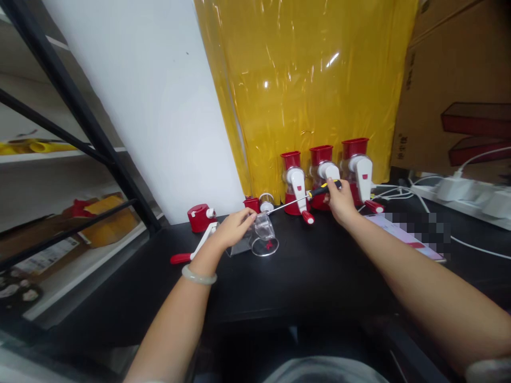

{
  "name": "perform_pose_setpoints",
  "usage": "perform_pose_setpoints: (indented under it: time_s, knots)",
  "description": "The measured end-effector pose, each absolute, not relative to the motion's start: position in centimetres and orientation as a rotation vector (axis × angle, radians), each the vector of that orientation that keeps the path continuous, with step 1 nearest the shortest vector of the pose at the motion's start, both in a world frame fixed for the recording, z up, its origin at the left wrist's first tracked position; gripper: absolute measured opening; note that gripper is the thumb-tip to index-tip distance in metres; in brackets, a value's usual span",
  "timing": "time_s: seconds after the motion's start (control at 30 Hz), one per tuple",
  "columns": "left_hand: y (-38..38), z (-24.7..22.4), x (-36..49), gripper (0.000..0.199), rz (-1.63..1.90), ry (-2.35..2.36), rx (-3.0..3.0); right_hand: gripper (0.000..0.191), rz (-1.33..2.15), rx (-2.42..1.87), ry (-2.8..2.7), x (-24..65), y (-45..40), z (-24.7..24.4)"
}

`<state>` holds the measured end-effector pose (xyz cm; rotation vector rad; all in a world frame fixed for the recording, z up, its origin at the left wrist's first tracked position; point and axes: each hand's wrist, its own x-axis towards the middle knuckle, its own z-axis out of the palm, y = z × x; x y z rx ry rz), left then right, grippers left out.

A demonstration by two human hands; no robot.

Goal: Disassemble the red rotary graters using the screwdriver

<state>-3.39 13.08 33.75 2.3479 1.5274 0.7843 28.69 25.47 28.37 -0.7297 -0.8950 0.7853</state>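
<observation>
My right hand (340, 201) grips the black and yellow handle of a screwdriver (291, 203). Its shaft points left, with the tip at a clear plastic part (264, 234) lying on the black table. My left hand (236, 227) is closed on the left side of that clear part, which has a round rim and a small red piece seen through it. Left of my left hand are a white crank with a red handle (181, 258) and a red base piece (200, 218). Behind the clear part stand a red hopper (252, 204) and a metal drum (266, 202).
Three red and white crank graters (296, 183) stand in a row at the back, before a yellow plastic sheet (319, 80). At right are a phone or tablet (405, 238), white cables and a power strip (487, 198). Black-framed shelving (59, 69) rises at left.
</observation>
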Motion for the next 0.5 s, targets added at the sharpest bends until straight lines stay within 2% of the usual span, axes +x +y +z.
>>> perform_pose_setpoints:
  time_s: [0.27,0.5]
  knots:
    - [13.0,33.8,-3.4,0.041,0.771,1.536,2.356,0.031,0.946,-0.729,-0.752,28.4,25.0,29.2]
    - [13.0,33.8,-3.4,0.039,0.783,1.53,2.348,0.039,0.973,-0.656,-0.79,28.2,24.7,29.3]
